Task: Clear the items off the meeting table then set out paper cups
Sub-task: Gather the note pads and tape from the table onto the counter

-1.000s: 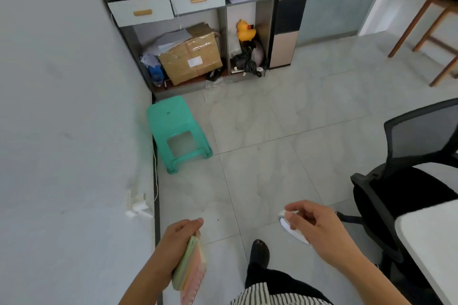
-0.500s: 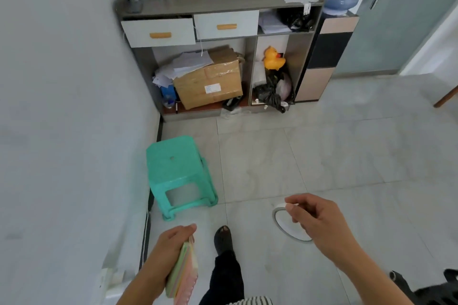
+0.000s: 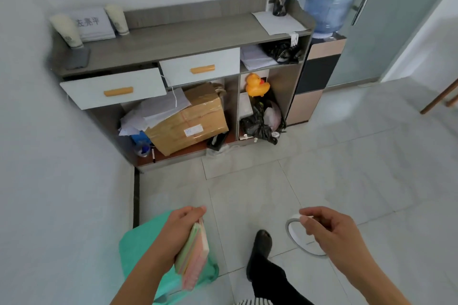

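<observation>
My left hand [image 3: 179, 233] grips a thick pad of pastel coloured paper sheets [image 3: 194, 259], held edge-up at the lower middle. My right hand [image 3: 332, 233] pinches a thin white roll of tape [image 3: 301, 236] at its upper rim, at the lower right. Both hands are in front of a grey sideboard [image 3: 178, 39]. Two stacks of paper cups [image 3: 67, 30] lie tilted on its top at the left, on either side of a white name sign [image 3: 93, 23].
A green plastic stool [image 3: 148, 233] stands under my left arm by the wall. The sideboard holds two white drawers [image 3: 114, 88], a cardboard box [image 3: 188, 119], a yellow duck [image 3: 256, 85] and black bags. A water dispenser [image 3: 329, 0] and a glass door are at the right.
I have walked toward the sideboard, which is now much nearer and larger. The green stool has passed beneath my left arm. Both hands keep their hold.
</observation>
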